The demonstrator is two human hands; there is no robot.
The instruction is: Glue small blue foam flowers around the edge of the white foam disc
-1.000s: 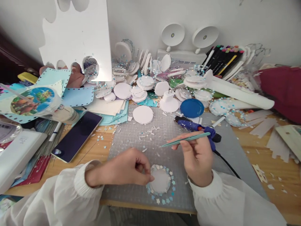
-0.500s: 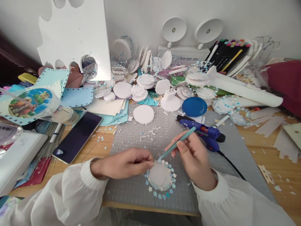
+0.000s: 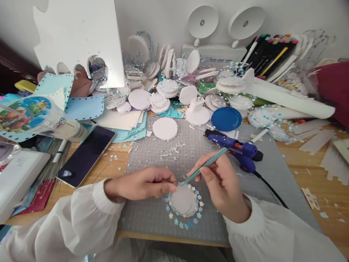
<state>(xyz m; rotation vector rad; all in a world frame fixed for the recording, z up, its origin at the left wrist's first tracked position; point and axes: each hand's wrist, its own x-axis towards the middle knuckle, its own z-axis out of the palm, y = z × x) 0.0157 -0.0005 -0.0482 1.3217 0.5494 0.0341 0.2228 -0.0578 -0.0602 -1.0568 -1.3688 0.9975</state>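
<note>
The teal tweezers (image 3: 205, 166) have dipped from near level; gripped by the right hand (image 3: 222, 187), they slant, tips down-left at the far rim of the star-ringed white disc (image 3: 183, 201). The left hand (image 3: 147, 183) pinches closed there, on what I can't tell.

A phone (image 3: 86, 156) lies screen up on the left of the wooden table (image 3: 305, 171), with a white pen (image 3: 58, 154) beside it and a long white box (image 3: 24, 178) nearer the left edge. Behind the phone are a drink cup (image 3: 72, 128) with a straw and a pile of cream and light-blue paper (image 3: 117, 121). Blue paper (image 3: 85, 108) with dark dots along its edge lies just behind that pile. A tall white board (image 3: 79, 32) with rounded cutouts stands at the back. A two-headed lamp (image 3: 203, 22) faces forward against the wall (image 3: 158, 18); black markers (image 3: 268, 54) with coloured ends lean to its right. Dark red cloth (image 3: 334, 91) fills the far right.
</note>
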